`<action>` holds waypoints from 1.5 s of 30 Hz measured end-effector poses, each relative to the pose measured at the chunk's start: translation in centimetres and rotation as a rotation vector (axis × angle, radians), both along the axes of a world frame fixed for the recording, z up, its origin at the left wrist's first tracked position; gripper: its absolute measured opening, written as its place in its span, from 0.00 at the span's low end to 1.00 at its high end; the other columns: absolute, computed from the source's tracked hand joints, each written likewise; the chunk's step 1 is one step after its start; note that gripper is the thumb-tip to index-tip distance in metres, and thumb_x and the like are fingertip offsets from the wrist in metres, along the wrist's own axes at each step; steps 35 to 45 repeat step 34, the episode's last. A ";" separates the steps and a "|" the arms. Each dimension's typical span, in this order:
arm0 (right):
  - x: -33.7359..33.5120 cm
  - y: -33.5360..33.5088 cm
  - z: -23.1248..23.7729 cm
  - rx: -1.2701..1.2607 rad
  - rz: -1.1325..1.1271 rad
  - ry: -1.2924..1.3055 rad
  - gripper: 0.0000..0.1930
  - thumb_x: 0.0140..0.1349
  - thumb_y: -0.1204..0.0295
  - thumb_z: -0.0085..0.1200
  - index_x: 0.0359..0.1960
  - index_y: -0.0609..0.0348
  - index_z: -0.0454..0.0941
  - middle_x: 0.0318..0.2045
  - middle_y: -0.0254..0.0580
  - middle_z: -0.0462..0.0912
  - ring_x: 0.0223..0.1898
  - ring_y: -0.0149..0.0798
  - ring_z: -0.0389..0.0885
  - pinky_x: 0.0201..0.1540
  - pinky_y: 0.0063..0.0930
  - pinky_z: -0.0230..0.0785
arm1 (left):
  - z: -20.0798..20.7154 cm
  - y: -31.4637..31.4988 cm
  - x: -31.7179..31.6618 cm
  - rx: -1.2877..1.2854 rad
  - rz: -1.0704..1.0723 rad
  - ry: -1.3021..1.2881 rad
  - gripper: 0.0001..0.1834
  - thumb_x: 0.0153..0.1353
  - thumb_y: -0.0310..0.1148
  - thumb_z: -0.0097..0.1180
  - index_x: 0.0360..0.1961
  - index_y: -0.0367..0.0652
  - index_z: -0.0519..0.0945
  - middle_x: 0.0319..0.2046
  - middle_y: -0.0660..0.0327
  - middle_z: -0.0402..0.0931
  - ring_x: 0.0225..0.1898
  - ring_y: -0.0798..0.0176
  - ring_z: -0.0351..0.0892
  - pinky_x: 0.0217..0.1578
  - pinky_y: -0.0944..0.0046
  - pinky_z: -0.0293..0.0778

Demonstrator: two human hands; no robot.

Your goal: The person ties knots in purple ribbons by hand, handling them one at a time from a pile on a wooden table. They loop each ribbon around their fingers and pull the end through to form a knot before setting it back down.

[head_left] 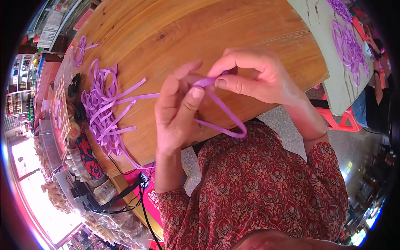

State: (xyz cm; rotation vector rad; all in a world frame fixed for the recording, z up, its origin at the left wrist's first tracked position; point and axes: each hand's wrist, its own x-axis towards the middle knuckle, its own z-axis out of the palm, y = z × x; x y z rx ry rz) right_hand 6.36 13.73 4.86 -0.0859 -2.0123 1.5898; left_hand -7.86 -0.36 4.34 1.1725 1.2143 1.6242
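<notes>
A purple ribbon (pixel 227 109) is pinched between my two hands, held up over the near edge of the wooden table (pixel 166 37). My left hand (pixel 179 98) grips it between thumb and fingers. Thumb and forefinger of my right hand (pixel 250 77) close on the ribbon just to the right. Below the hands the ribbon hangs in a loop, and a strand runs from my left hand toward the pile. That pile of loose purple ribbons (pixel 104 104) lies tangled on the table's left side. Whether a knot sits between my fingers, I cannot tell.
More purple ribbon (pixel 350 50) lies on a pale green table (pixel 316 25) at the right, with a red plastic stool (pixel 343 121) beneath. Black cables (pixel 141 187) and plastic bags (pixel 102 225) crowd the lower left. A small ribbon bunch (pixel 80 52) lies at the far left.
</notes>
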 end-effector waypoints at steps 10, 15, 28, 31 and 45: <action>0.4 0.1 1.7 0.838 -0.304 0.079 0.13 0.47 0.81 0.62 0.37 0.59 0.80 0.27 0.38 0.77 0.26 0.36 0.77 0.28 0.26 0.68 | 1.4 1.1 1.4 -0.188 0.043 -0.103 0.09 0.61 0.22 0.52 0.43 0.34 0.76 0.35 0.63 0.76 0.37 0.72 0.73 0.39 0.72 0.70; 1.3 0.1 1.8 0.621 -0.302 0.034 0.13 0.48 0.81 0.61 0.38 0.61 0.80 0.27 0.38 0.78 0.27 0.34 0.76 0.30 0.25 0.68 | 1.4 1.4 1.4 -0.084 0.186 0.045 0.06 0.60 0.21 0.53 0.38 0.35 0.79 0.33 0.63 0.77 0.36 0.73 0.73 0.38 0.74 0.69; 2.1 0.8 0.0 -0.226 -0.080 0.026 0.08 0.57 0.78 0.57 0.38 0.67 0.78 0.33 0.39 0.77 0.34 0.27 0.74 0.35 0.18 0.67 | -0.3 1.5 1.8 0.040 0.200 -0.313 0.06 0.57 0.23 0.57 0.36 0.39 0.81 0.33 0.62 0.78 0.38 0.71 0.73 0.45 0.69 0.65; 2.1 1.0 -0.4 -0.309 -0.038 0.062 0.08 0.57 0.76 0.57 0.38 0.65 0.79 0.33 0.38 0.77 0.35 0.28 0.74 0.38 0.18 0.68 | -0.8 1.4 1.6 0.045 0.202 -0.247 0.07 0.57 0.22 0.57 0.37 0.39 0.82 0.33 0.62 0.78 0.39 0.71 0.73 0.45 0.69 0.65; 2.0 1.3 -0.8 -0.316 0.003 0.149 0.09 0.58 0.76 0.56 0.39 0.64 0.79 0.34 0.39 0.78 0.35 0.32 0.75 0.43 0.24 0.69 | -0.9 1.4 1.6 0.064 0.217 -0.184 0.09 0.57 0.22 0.57 0.39 0.41 0.82 0.34 0.62 0.78 0.39 0.71 0.72 0.46 0.69 0.66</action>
